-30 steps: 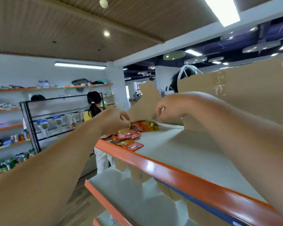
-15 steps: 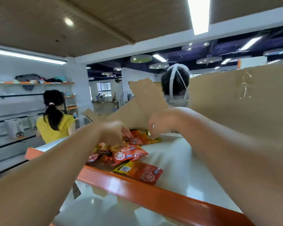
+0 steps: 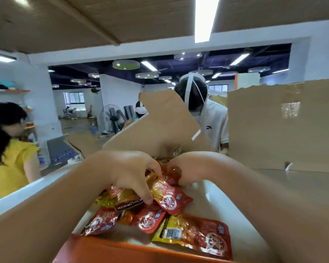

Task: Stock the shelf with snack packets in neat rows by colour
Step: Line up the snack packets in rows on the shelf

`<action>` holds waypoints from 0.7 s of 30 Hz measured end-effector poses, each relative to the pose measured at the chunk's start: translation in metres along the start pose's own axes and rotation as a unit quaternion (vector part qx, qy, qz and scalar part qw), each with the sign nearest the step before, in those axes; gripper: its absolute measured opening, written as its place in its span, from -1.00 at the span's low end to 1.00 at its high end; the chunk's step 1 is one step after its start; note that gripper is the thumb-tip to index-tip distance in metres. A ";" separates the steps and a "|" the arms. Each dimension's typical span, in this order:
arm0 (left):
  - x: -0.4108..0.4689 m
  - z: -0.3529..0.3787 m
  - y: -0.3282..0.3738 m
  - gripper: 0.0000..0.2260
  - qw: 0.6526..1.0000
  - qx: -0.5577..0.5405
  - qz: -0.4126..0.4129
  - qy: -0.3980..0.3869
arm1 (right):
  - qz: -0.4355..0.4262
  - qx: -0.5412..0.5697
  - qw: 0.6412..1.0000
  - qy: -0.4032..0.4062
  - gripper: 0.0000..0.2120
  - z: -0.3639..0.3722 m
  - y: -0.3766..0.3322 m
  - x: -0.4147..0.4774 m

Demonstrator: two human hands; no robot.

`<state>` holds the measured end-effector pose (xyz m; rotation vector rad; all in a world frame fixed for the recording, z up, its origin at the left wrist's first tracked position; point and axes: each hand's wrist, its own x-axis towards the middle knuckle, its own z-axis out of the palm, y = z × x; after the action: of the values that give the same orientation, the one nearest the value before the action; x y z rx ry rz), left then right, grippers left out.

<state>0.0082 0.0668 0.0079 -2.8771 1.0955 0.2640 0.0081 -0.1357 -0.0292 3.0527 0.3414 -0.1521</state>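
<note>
A loose pile of red, orange and brown snack packets [image 3: 148,221] lies on the white shelf [image 3: 226,202] near its orange front rail [image 3: 122,251]. A large red-and-yellow packet [image 3: 196,236] lies flat closest to the rail. My left hand [image 3: 127,171] reaches over the pile with curled fingers and thumb pinching a red-and-gold packet [image 3: 167,196]. My right hand [image 3: 188,168] sits just behind it, fingers curled on a red packet [image 3: 174,172] at the back of the pile. Both forearms hide parts of the shelf.
Brown cardboard panels [image 3: 273,126] stand along the back of the shelf, one torn piece [image 3: 160,126] behind the pile. A person in a white shirt [image 3: 215,124] stands behind the cardboard. A person in yellow [image 3: 8,160] stands at left.
The view has moved closer and over the pile. Both hands have come down onto the packets and closed on them; the pile looks more gathered together.
</note>
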 end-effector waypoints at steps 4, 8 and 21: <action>0.020 -0.013 0.009 -0.40 0.999 0.044 -0.007 0.026 | 0.044 -0.010 0.999 0.001 -0.77 -0.014 0.006 -0.018; 0.038 -0.033 0.022 -0.57 1.000 0.019 0.009 -0.007 | 0.083 0.005 0.996 0.043 -0.84 -0.026 0.030 -0.032; 0.067 0.011 0.028 -0.38 0.999 0.031 0.041 -0.008 | 0.216 0.018 0.971 -0.100 -0.31 -0.019 0.060 -0.048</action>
<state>0.0373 0.0030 -0.0141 -2.7759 1.1978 0.2514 -0.0236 -0.2030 -0.0017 3.0187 -0.3404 -0.4353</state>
